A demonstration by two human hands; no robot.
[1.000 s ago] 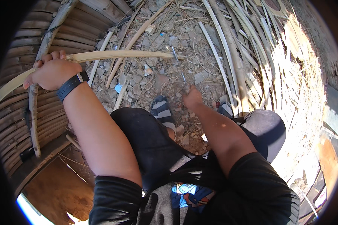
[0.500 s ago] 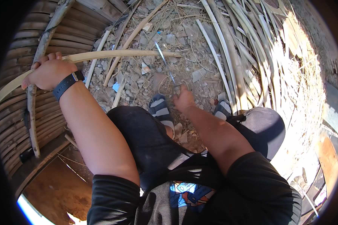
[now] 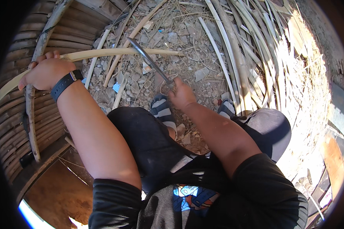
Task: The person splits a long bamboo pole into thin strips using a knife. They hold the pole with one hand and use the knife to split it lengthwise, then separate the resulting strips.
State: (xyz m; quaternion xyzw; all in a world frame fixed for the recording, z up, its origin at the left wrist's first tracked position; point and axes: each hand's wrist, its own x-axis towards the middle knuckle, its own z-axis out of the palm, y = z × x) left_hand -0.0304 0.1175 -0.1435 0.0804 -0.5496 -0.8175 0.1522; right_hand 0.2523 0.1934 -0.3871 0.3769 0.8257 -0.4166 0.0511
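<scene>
A long pale bamboo strip [image 3: 103, 53] runs from the far left across the ground to the middle. My left hand [image 3: 49, 72], with a dark watch band at the wrist, is closed around it near the slatted wall. In front of my feet, my right hand [image 3: 182, 94] grips a knife [image 3: 151, 61] by its handle, which my fingers mostly hide. The narrow dark blade points up and left, its far part overlapping the strip in view. Whether blade and strip touch I cannot tell.
A bamboo slat wall [image 3: 72, 34] with a pole [image 3: 33, 110] stands at the left. Several long split bamboo strips [image 3: 242, 68] lie at the right, beside sunlit straw and shavings [image 3: 307, 103]. Stones and rubble [image 3: 135, 82] cover the ground around my sandals [image 3: 163, 110].
The knife blade has swung left from upright to a slant over the strip. My right hand has shifted slightly left and up; my left hand, still on the strip, moved slightly left.
</scene>
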